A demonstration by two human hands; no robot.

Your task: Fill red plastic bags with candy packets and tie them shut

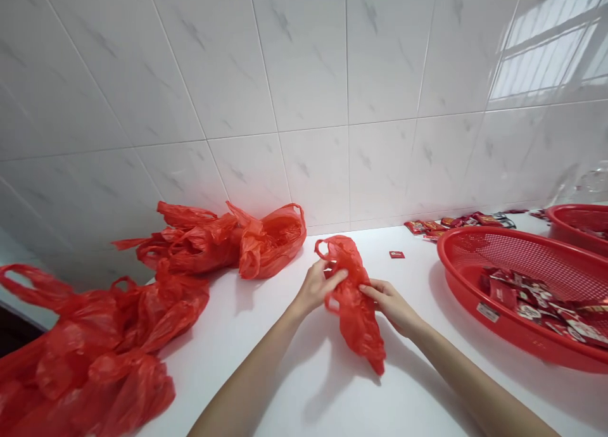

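A thin red plastic bag (356, 310) with loop handles hangs slantwise between my two hands, just over the white table (294, 386). My left hand (319, 286) grips it near the handles, thumb across the front and fingers partly hidden behind the plastic. On the other side, my right hand (390, 303) pinches the bag's edge between thumb and fingers. The bag looks flat and crumpled; its inside cannot be seen. Its lower end points toward me and to the right.
Filled-looking red bags (273, 240) stand along the wall, with a heap of more red bags (85, 354) at left. Right of my hands is a red plastic basket (475, 285) holding small packets (536, 304). One small red packet (396, 254) lies alone; several others (456, 223) lie behind.
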